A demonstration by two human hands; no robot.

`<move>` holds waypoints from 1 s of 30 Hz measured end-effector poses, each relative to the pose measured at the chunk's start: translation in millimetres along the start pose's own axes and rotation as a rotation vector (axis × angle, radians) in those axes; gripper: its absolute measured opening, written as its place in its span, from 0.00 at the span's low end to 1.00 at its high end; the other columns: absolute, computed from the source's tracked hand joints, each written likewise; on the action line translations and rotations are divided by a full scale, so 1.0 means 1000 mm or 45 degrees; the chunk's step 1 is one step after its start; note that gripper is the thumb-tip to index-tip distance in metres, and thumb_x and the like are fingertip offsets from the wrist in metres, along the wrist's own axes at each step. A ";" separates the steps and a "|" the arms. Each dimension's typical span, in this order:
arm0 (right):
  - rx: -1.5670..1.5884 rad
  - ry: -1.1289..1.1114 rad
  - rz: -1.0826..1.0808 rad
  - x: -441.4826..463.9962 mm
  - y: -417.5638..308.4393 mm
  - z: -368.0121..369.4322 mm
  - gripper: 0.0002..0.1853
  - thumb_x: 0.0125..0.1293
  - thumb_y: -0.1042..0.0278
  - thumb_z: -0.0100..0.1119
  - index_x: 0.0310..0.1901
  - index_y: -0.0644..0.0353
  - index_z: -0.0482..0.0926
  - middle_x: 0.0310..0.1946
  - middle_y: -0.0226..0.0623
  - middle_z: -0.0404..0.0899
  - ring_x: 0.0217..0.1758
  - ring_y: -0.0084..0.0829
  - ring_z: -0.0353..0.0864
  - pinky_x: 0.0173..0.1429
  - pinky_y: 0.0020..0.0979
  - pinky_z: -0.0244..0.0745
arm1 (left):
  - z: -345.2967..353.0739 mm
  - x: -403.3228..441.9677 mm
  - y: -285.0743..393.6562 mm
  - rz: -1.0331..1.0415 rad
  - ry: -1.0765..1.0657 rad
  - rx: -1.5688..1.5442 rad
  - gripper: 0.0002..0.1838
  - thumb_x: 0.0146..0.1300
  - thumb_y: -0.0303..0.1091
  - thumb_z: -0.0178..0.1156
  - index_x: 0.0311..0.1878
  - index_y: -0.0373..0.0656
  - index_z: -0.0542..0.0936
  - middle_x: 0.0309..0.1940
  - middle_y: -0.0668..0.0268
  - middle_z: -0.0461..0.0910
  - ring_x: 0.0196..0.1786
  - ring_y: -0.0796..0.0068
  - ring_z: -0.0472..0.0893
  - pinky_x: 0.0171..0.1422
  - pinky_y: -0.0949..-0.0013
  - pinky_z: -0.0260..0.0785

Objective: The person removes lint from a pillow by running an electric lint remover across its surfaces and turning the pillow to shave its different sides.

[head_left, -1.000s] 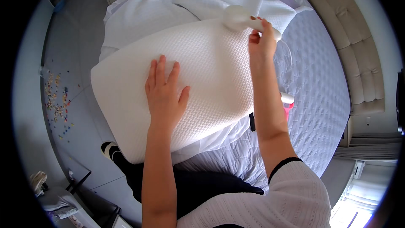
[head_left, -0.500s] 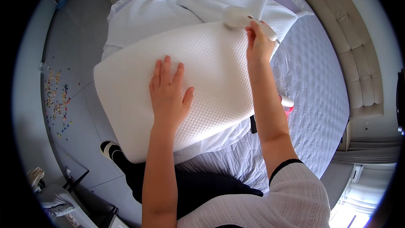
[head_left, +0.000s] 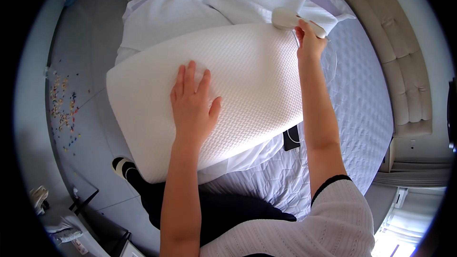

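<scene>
A large white pillow with a woven zigzag texture lies across the near side of the bed. Flat on its left-middle part rests my left hand, fingers spread. My right hand grips the handle of a white handheld device with a broad rounded head, at the pillow's far right corner. The head's underside is hidden, so I cannot tell whether it touches the fabric. A thin white cable runs over the bed beside my right forearm.
A black flat box with a white cord sits by the pillow's near edge. Rumpled white bedding covers the far side of the grey quilted mattress. A padded headboard stands right. Small colourful pieces lie scattered on the floor.
My right hand has moved right with the device, and the pillow's right side now reaches further right. The black box shows more; the pink-and-white item is out of sight. My left hand has barely moved.
</scene>
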State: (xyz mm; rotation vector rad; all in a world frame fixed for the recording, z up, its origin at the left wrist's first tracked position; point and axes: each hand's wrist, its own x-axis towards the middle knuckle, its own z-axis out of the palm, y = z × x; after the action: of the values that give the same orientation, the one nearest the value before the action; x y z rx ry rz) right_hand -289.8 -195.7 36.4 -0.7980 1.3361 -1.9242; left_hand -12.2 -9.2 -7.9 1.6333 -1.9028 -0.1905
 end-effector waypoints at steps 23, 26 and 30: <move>-0.538 -0.129 -0.048 0.031 0.003 0.040 0.19 0.50 0.73 0.78 0.37 0.76 0.80 0.31 0.45 0.84 0.25 0.31 0.84 0.33 0.27 0.85 | 0.002 0.003 0.001 -0.017 -0.019 0.031 0.33 0.57 0.37 0.69 0.68 0.46 0.74 0.77 0.52 0.59 0.79 0.46 0.56 0.76 0.44 0.52; -0.531 -0.220 -0.042 0.027 -0.004 0.045 0.19 0.50 0.72 0.79 0.37 0.75 0.80 0.31 0.45 0.83 0.25 0.31 0.84 0.32 0.26 0.84 | 0.002 0.003 0.002 -0.018 -0.010 0.038 0.33 0.57 0.36 0.69 0.67 0.45 0.74 0.76 0.52 0.59 0.79 0.46 0.56 0.76 0.44 0.52; -0.620 -0.160 -0.201 0.031 -0.002 0.038 0.18 0.50 0.71 0.79 0.37 0.73 0.80 0.31 0.45 0.83 0.25 0.30 0.83 0.32 0.26 0.83 | 0.001 0.003 0.002 -0.019 0.003 0.028 0.33 0.57 0.37 0.69 0.67 0.46 0.74 0.76 0.52 0.60 0.79 0.47 0.56 0.76 0.44 0.52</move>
State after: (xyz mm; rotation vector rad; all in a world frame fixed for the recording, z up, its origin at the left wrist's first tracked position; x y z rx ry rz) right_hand -278.9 -240.2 52.7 -1.2701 1.7322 -1.6433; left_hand -14.4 -12.0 -6.7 1.6616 -1.8977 -0.1746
